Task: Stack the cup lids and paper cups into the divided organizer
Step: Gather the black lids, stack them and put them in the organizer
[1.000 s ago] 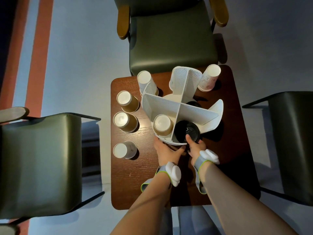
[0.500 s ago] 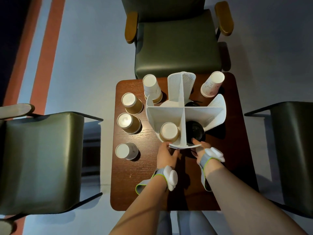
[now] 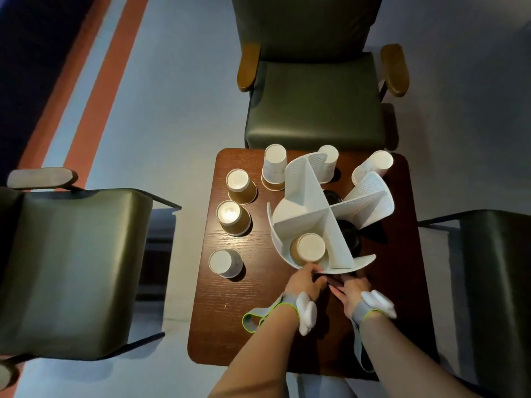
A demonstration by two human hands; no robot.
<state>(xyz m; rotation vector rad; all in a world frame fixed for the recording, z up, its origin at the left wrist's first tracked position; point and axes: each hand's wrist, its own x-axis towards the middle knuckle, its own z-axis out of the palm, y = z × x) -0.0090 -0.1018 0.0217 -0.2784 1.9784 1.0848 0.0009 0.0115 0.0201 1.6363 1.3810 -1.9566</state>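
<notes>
Divided organizer (image 3: pixel 310 209) frame centre on counter (image 3: pixel 230 326); left hand (image 3: pixel 304 282) pinches its near rim, right hand (image 3: pixel 350 290) fingers under rim, grip unclear; loose paper cups (image 3: pixel 232 216) centre-left, nearer left hand

Both hands (image 3: pixel 330 285) touch the white organizer (image 3: pixel 321 214) rim on the table (image 3: pixel 230 311)

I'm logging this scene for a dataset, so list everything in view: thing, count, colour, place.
organizer: one, white, four compartments, table centre.
brown cups: three upside down; two at table left, one in the organizer's near-left compartment.
white cups: five upside down; one near left, four along the far edge.
black lids: dark stacks in the right compartments, count unclear.
table: one, dark wood.
armchairs: three, green, around the table.
left hand: grips the organizer's near rim.
right hand: under that rim.
</notes>
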